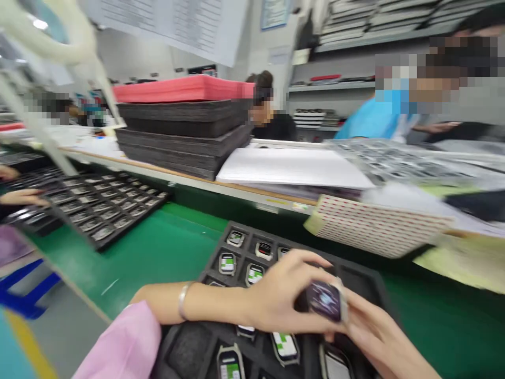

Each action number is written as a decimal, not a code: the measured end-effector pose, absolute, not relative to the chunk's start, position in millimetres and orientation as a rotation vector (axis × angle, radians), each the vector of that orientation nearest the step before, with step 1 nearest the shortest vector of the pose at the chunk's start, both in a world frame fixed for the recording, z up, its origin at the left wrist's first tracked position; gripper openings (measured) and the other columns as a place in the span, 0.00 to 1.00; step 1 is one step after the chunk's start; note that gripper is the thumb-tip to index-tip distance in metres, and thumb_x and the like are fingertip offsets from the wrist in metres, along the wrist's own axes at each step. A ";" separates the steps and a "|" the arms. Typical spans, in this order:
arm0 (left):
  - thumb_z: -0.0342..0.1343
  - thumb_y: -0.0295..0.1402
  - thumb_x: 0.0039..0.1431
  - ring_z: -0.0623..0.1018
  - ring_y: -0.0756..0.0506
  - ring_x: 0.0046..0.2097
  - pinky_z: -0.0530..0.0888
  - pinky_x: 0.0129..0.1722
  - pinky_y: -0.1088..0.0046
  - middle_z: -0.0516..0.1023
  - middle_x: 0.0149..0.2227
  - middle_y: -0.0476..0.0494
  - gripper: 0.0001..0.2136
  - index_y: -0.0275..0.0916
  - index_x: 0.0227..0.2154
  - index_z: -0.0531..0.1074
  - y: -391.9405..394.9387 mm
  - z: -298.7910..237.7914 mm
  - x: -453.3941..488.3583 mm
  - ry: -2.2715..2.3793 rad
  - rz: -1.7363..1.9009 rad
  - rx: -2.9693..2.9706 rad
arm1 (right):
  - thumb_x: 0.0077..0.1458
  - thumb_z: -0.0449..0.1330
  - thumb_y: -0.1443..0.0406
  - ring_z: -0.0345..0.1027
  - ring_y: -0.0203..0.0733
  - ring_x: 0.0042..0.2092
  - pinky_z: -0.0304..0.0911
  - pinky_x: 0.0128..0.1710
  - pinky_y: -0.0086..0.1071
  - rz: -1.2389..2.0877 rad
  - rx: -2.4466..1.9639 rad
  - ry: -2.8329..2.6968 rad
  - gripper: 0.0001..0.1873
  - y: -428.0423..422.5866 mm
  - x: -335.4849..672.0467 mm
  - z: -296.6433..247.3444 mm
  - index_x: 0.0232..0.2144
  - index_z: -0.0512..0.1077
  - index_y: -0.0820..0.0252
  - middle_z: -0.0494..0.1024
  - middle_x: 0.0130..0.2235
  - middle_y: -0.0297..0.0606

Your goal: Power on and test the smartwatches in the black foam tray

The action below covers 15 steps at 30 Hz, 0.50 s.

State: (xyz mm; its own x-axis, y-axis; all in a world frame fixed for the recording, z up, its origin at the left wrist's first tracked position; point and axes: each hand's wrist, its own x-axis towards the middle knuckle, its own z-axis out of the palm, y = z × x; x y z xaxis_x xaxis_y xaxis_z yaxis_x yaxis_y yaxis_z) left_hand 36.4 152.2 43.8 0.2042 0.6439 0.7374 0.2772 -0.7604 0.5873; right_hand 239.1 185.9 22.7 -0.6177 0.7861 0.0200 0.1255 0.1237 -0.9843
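Note:
A smartwatch without a strap, its dark screen lit with a pale blue figure, is held up above a black foam tray. My left hand, with a silver bracelet at the wrist, curls its fingers and thumb around the watch's left side. From the right, my right hand grips the other side of the case; some of its fingers are hidden behind the watch. Several similar watches lie in the tray's square pockets below, such as one with a green and white screen. My forearms cover part of the tray.
On the green bench, another black tray of watches lies to the left, near a co-worker's hand. A ledge behind carries stacked black foam trays, white sheets and a dotted label sheet. Other people sit beyond.

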 end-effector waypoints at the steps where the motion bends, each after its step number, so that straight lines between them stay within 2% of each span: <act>1: 0.65 0.32 0.48 0.72 0.39 0.52 0.69 0.52 0.61 0.72 0.48 0.34 0.20 0.38 0.44 0.68 148.6 44.8 36.4 0.888 1.610 1.992 | 0.57 0.58 0.49 0.71 0.48 0.33 0.69 0.36 0.46 1.621 -0.836 -1.779 0.27 184.1 239.2 25.1 0.54 0.66 0.54 0.75 0.40 0.47; 3: 0.63 0.28 0.50 0.73 0.41 0.51 0.72 0.47 0.65 0.70 0.49 0.37 0.18 0.41 0.43 0.65 143.3 46.8 35.6 0.908 1.584 1.665 | 0.56 0.61 0.53 0.70 0.43 0.30 0.69 0.36 0.42 1.649 -0.789 -1.736 0.25 184.1 236.0 29.0 0.53 0.68 0.56 0.76 0.36 0.43; 6: 0.61 0.24 0.50 0.75 0.44 0.48 0.73 0.46 0.69 0.72 0.48 0.40 0.17 0.41 0.40 0.62 140.3 49.6 33.4 0.923 1.462 1.361 | 0.56 0.61 0.54 0.68 0.40 0.30 0.69 0.29 0.35 1.580 -0.770 -1.635 0.27 186.2 230.7 31.6 0.56 0.65 0.57 0.75 0.39 0.43; 11: 0.63 0.23 0.47 0.78 0.47 0.39 0.74 0.40 0.72 0.78 0.38 0.47 0.20 0.41 0.41 0.62 139.3 49.1 33.8 0.984 1.158 1.298 | 0.57 0.60 0.57 0.66 0.35 0.25 0.68 0.29 0.33 1.516 -0.824 -1.633 0.25 183.0 230.1 32.2 0.55 0.66 0.59 0.75 0.33 0.39; 15: 0.66 0.25 0.44 0.80 0.44 0.40 0.75 0.40 0.70 0.79 0.39 0.45 0.21 0.40 0.41 0.66 136.1 41.8 41.5 0.950 0.962 1.293 | 0.54 0.63 0.58 0.69 0.39 0.34 0.69 0.32 0.31 1.547 -0.804 -1.612 0.26 179.9 230.8 32.8 0.54 0.67 0.57 0.73 0.38 0.40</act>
